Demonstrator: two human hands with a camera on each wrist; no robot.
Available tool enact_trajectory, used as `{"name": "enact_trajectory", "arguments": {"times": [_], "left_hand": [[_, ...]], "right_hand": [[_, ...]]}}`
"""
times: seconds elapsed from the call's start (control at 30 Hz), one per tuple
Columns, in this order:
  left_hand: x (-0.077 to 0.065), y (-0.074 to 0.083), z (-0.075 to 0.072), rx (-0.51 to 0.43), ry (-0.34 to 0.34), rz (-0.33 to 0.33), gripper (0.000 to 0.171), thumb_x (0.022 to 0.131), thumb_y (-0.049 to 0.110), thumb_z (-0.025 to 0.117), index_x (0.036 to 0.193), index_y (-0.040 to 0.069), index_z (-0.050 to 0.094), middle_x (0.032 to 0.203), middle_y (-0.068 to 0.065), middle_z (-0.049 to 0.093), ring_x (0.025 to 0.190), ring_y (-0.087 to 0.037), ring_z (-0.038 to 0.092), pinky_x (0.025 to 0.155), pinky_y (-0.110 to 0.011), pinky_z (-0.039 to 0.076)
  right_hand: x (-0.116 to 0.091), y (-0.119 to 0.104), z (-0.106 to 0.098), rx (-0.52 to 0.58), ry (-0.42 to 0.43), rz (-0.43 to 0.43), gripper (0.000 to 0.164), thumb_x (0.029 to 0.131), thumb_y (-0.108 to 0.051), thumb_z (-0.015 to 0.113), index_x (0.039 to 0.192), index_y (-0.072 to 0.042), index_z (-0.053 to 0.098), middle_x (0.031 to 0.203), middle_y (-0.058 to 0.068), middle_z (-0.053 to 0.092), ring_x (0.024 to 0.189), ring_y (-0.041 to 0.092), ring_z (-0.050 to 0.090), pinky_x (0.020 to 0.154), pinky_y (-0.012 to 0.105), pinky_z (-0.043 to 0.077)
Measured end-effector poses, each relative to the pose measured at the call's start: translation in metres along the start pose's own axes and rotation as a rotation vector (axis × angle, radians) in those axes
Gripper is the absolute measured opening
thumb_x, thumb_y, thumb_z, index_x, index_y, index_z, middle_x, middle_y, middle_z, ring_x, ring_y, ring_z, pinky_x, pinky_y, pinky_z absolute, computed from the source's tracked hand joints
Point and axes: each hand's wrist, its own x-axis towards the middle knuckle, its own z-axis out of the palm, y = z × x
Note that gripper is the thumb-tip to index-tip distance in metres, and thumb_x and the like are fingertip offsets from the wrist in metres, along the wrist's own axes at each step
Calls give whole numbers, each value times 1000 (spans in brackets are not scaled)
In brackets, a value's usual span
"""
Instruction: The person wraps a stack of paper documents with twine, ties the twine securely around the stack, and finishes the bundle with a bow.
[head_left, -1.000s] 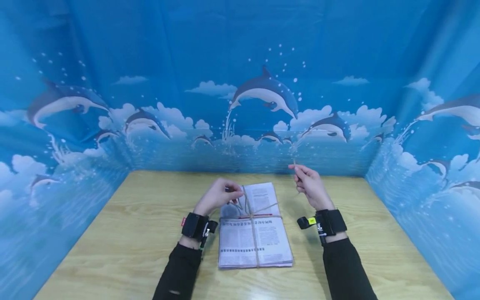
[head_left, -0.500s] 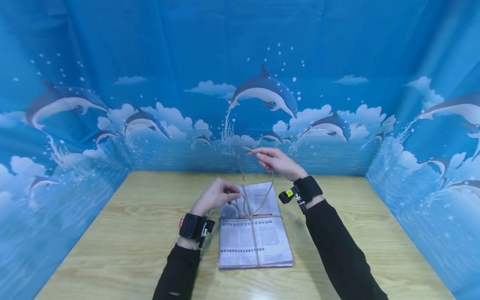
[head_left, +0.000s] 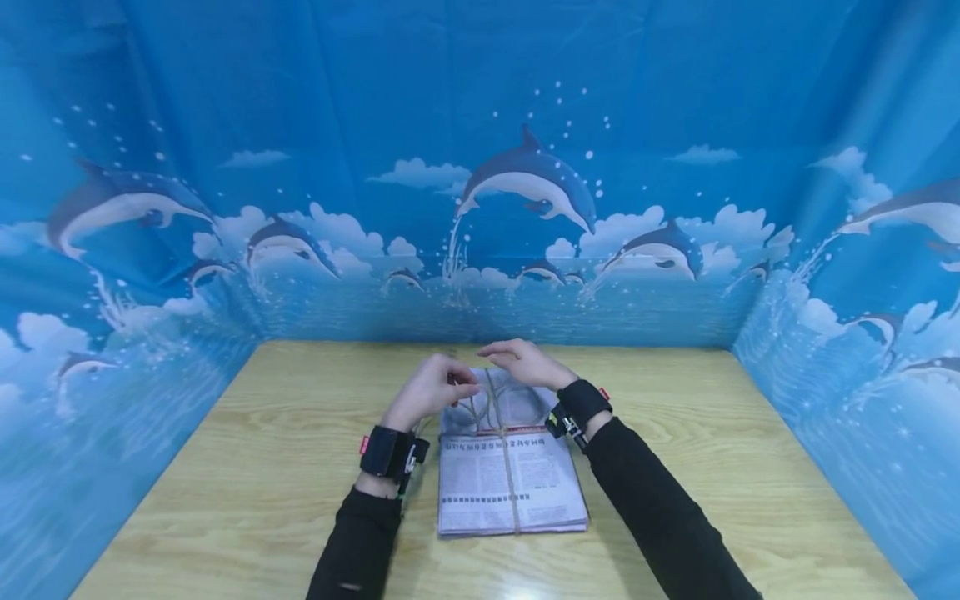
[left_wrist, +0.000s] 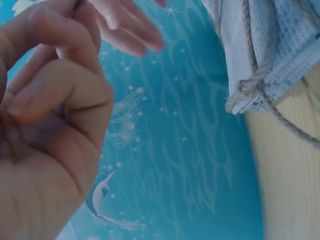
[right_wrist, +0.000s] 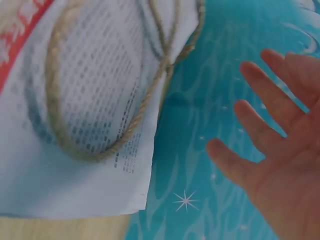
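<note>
A stack of newspapers (head_left: 476,483) lies on the table, tied crosswise with brown twine (head_left: 512,479). Over its far left part, my left hand (head_left: 435,389) pinches a loop of the twine between thumb and finger; in the left wrist view the other fingers of this hand (left_wrist: 55,100) are curled. My right hand (head_left: 525,364) is above the far edge of the stack with fingers stretched out. The right wrist view shows that hand (right_wrist: 280,135) with its fingers apart and nothing in them. There a loose curve of twine (right_wrist: 52,95) lies over the newspaper (right_wrist: 110,85).
The wooden table (head_left: 315,483) reaches to a blue curtain (head_left: 360,100) printed with dolphins, which stands behind and at both sides. A twine knot (left_wrist: 247,89) sits at the stack's far edge in the left wrist view.
My right hand has moved left and then down, from right of the stack to over its far edge, and has let go of the twine end. The left hand has stayed nearly still.
</note>
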Motion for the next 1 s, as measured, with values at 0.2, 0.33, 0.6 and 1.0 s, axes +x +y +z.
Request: {"name": "enact_trajectory", "arguments": {"times": [0.2, 0.33, 0.6, 1.0], "left_hand": [[3, 0, 4, 13, 55, -21, 7, 90, 16, 71, 90, 11, 75, 82, -2, 69, 71, -22, 65, 60, -31, 52], [4, 1, 8, -11, 85, -9, 5, 89, 17, 71, 90, 15, 75, 85, -4, 72, 75, -25, 66, 61, -32, 54], [5, 2, 16, -8, 82, 62, 11, 92, 22, 69, 98, 15, 75, 90, -2, 73, 77, -23, 68, 62, -28, 54], [1, -29, 25, 217, -155, 55, 10, 84, 5, 71, 95, 5, 73, 83, -1, 67, 76, -14, 60, 70, -30, 51]], "right_hand": [[-21, -2, 3, 154, 119, 11, 30, 102, -30, 53, 118, -10, 69, 110, 10, 70, 103, 32, 65, 87, 44, 52], [-36, -9, 12, 224, 131, 5, 23, 96, -30, 63, 110, -13, 71, 100, 13, 72, 91, 36, 66, 76, 50, 53], [-42, -14, 27, 307, 196, -6, 17, 93, -17, 67, 110, -12, 66, 99, 21, 71, 81, 46, 66, 65, 56, 53], [-47, -20, 25, 268, 229, 85, 29, 98, -17, 61, 122, -2, 66, 90, 21, 69, 76, 39, 65, 61, 51, 56]]}}
